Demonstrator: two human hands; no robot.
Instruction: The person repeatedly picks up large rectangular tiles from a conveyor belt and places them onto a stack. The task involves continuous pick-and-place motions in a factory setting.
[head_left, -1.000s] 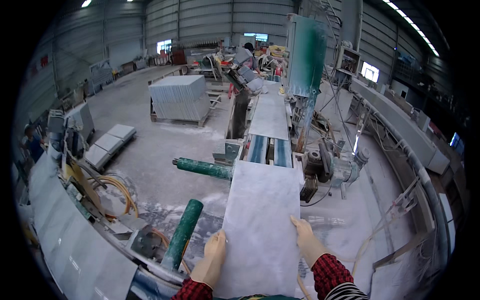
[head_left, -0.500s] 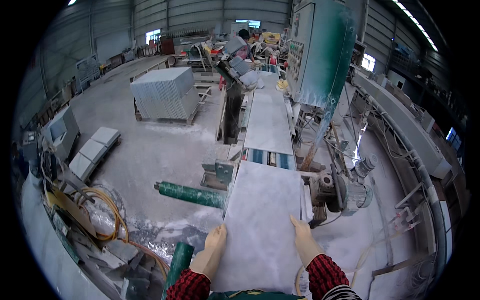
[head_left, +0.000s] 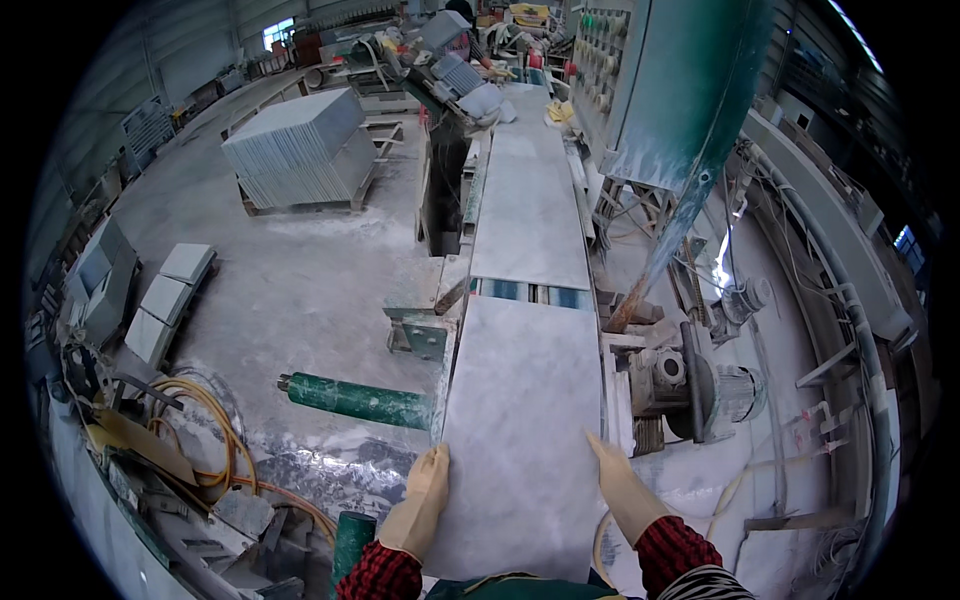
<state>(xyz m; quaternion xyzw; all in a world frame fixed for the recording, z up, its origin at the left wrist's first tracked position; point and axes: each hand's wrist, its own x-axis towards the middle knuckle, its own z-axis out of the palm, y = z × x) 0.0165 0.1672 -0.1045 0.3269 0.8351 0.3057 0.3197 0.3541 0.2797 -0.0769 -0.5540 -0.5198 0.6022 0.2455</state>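
"Where is each hand?"

"The left hand (head_left: 427,492), in a cream glove, has hold of the front slab (head_left: 520,425) by its left edge. The right hand (head_left: 622,490), gloved the same way, has the right edge. Both are closed down to the slab's thickness, with the thumb side up. The fingers underneath are hidden, so I can't tell how tight the grip is."

"And the slab itself?"

"Flat and pale, right in front of the person, its near end by the waist. Its far end is on the blue belts (head_left: 503,290), with a small gap before the second slab (head_left: 532,205), which lies farther along the same line."

"What's around it?"

"To the left, a green roller (head_left: 355,398) sticks out sideways, and beyond it a big stack of tiles (head_left: 300,155) stands on the floor (head_left: 290,270). To the right there's a motor (head_left: 737,393), with a tall green cabinet (head_left: 690,95) past it. A yellow hose (head_left: 228,440) is coiled at the lower left."
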